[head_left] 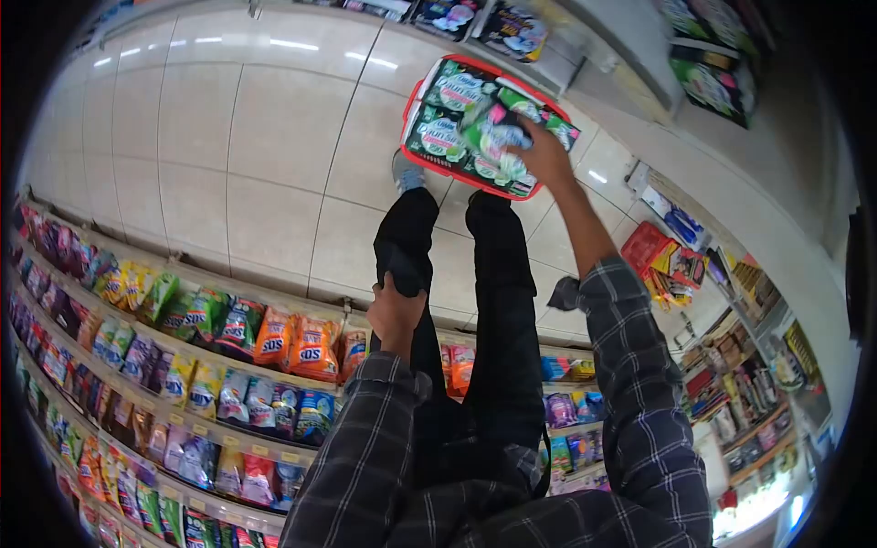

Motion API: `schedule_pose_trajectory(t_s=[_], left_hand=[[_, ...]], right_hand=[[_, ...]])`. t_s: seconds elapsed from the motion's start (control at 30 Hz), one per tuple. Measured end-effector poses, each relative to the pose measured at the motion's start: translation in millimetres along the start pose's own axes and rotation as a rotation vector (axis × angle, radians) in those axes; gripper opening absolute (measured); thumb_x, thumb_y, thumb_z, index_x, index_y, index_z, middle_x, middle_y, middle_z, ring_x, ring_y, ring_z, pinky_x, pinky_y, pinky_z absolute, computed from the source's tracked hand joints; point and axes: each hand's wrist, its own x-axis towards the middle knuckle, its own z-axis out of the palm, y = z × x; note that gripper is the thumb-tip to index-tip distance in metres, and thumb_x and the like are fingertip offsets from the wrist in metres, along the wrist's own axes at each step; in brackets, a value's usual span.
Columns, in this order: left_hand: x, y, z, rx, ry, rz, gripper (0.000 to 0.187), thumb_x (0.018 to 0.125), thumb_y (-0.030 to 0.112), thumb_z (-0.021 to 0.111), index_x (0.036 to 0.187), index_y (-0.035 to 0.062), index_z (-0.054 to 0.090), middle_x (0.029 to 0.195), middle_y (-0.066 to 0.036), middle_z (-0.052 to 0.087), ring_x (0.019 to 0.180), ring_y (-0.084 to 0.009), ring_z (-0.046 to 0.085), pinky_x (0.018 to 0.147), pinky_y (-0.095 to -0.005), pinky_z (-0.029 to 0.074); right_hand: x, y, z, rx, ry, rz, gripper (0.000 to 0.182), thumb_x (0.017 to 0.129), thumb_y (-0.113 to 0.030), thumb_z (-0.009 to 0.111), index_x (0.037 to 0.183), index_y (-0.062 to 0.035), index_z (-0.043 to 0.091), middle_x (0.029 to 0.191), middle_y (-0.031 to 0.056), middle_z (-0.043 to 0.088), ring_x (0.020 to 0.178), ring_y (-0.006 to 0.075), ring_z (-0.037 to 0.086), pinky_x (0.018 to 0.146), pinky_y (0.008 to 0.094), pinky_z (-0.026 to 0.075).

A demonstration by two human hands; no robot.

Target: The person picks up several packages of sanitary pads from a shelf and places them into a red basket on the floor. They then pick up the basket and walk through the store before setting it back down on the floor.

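A red-rimmed basket point(413, 108) stands on the tiled floor, filled with green and white packs point(439, 133). Over its right part my right hand point(541, 153) is closed on a green and white pack point(493, 137) with a pink mark, slightly blurred. Low at the centre, my left hand point(396, 313) rests at my knee, near the dark trouser leg. It looks closed around something dark that I cannot make out.
Shelves point(210, 348) of colourful pouches run along the left and bottom. Dark packs point(514, 31) sit on a shelf at the top. A red basket point(644, 247) with packets stands at the right, near stocked racks. My shoe point(408, 172) is beside the near basket.
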Motion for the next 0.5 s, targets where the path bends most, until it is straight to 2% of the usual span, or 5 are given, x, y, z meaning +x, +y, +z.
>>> schedule_pose_trajectory(t_s=[0.03,0.07,0.27,0.33,0.5], left_hand=[[-1.4,-7.8,-2.8,-0.006,-0.009,-0.008,0.08,0.071,0.046,0.073,0.138,0.0092,0.052,0.119,-0.019,0.059,0.101,-0.0374,0.066,0.084,-0.0466,0.055],[4.4,-4.6,-2.3,-0.023,0.008,-0.008,0.078,0.072,0.046,0.072,0.138,0.0094,0.052,0.12,-0.019,0.059,0.101,-0.0374,0.066,0.084,-0.0465,0.055],[0.3,-12.9,16.2,-0.076,0.055,-0.033,0.075,0.074,0.046,0.07,0.137,0.0103,0.052,0.122,-0.018,0.058,0.103,-0.0381,0.065,0.084,-0.047,0.055],[-0.2,-8.3,14.9,-0.074,0.029,-0.052,0.075,0.074,0.046,0.07,0.138,0.0107,0.052,0.125,-0.018,0.057,0.103,-0.0381,0.065,0.084,-0.0473,0.055],[-2.0,-7.7,18.8,-0.102,-0.003,-0.086,0.078,0.074,0.048,0.07,0.14,0.0122,0.049,0.132,-0.019,0.053,0.101,-0.0391,0.066,0.084,-0.0477,0.055]], right_hand=[[12.2,-25.9,-9.9,0.02,-0.049,0.003,0.071,0.076,-0.038,0.08,0.138,-0.0156,0.054,0.125,0.0156,0.064,0.115,0.0348,0.06,0.097,0.0425,0.048],[34.5,-26.0,-5.9,0.004,0.027,-0.093,0.07,0.075,-0.03,0.081,0.137,-0.011,0.054,0.12,0.0196,0.065,0.112,0.035,0.062,0.093,0.0414,0.048],[109.3,-38.4,21.3,-0.234,-0.04,-0.242,0.073,0.077,-0.04,0.079,0.141,-0.0153,0.053,0.128,0.0191,0.062,0.114,0.0346,0.061,0.097,0.0404,0.047],[119.2,-30.6,26.2,-0.081,-0.147,-0.134,0.076,0.077,-0.039,0.08,0.143,-0.0161,0.05,0.135,0.0195,0.057,0.121,0.0354,0.056,0.103,0.0411,0.043],[121.2,-24.6,30.0,-0.032,-0.027,-0.293,0.091,0.075,-0.044,0.08,0.151,-0.0175,0.037,0.148,0.0191,0.044,0.136,0.0355,0.043,0.112,0.0449,0.034]])
